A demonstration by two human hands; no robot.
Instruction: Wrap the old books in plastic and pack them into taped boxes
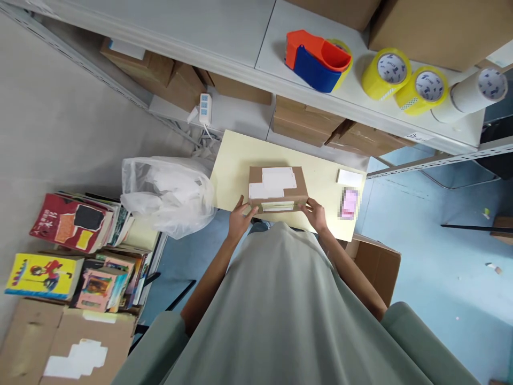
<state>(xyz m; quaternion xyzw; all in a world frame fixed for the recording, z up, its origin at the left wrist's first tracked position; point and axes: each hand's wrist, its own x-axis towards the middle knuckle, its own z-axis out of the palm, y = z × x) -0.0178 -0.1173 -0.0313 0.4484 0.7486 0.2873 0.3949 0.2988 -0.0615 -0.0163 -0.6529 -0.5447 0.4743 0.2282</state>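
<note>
A closed brown cardboard box (255,175) sits on the pale yellow table (236,155) in front of me. White paper labels (276,181) cover much of its top, and a pale strip runs along the side facing me. My left hand (239,219) grips the near left corner, thumb and fingers at the cardboard. At the near right corner, my right hand (316,215) holds the box with bent fingers. Toward the table's right end lie a small white box (349,177) and a pinkish, pixelated item (349,203).
Above, a grey shelf (168,27) carries an orange-and-blue tape dispenser (316,59) and yellow tape rolls (387,74). White plastic bags (166,192) bulge left of the table. Books (72,222) are stacked farther left. An open carton (377,267) stands on the floor at right.
</note>
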